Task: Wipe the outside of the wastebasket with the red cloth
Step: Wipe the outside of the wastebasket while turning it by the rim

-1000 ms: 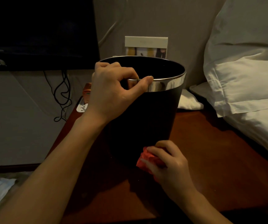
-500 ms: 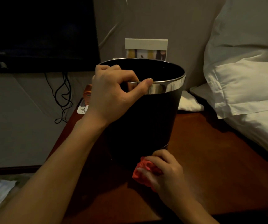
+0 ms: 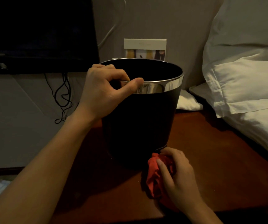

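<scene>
The wastebasket (image 3: 139, 120), black with a shiny metal band at its rim, stood upright on the reddish-brown table (image 3: 210, 159). The left hand (image 3: 104, 92) steadied it, thumb and fingers pinched closed on the near rim. The right hand (image 3: 176, 180) was closed around the bunched red cloth (image 3: 154, 177), which sat low by the base of the basket's near right side; whether it touched the wall could not be told. By this position the wipe seemed to be at the bottom of one stroke, and how much of the outside was already clean could not be judged in the dim light. A card (image 3: 145, 49) leaned behind the basket, its writing too faint to read. White pillows (image 3: 246, 81) lay to the right.
</scene>
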A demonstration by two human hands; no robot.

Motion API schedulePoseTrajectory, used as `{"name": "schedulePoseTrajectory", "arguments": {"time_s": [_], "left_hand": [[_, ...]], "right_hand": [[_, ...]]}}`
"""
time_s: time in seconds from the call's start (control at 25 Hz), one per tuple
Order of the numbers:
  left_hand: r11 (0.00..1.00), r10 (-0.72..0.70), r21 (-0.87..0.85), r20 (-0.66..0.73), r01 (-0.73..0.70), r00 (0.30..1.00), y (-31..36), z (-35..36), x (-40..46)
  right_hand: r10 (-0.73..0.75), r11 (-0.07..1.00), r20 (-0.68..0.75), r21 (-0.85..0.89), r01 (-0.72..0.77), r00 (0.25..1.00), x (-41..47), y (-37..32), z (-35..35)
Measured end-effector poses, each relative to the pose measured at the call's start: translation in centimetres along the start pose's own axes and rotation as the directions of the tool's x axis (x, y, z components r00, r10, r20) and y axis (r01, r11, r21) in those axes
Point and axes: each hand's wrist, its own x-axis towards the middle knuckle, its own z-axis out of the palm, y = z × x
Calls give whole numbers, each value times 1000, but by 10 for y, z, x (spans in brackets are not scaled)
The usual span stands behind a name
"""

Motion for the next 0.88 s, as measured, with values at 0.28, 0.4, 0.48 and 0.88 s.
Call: {"name": "schedulePoseTrajectory", "arguments": {"time_s": [0.28,0.4,0.48,0.88], "left_hand": [[1000,9,3,-13,-9,1000,-1,2,-1],[1000,5,1,2,-5,1000,-2,0,0],[1000,0,-11,16,0,1000,-3,-1,0],[999,-8,-54,24,9,1000,-5,-2,1]], "right_hand": [[148,988,57,-48,-146,987,-7,-9,9],[151,988,-25,-26,-152,988,-9,-13,4],[199,977,-4,-70,-199,980,-6,-8,-4],[427,799,67,439,-411,902,34,-11,-35]]}}
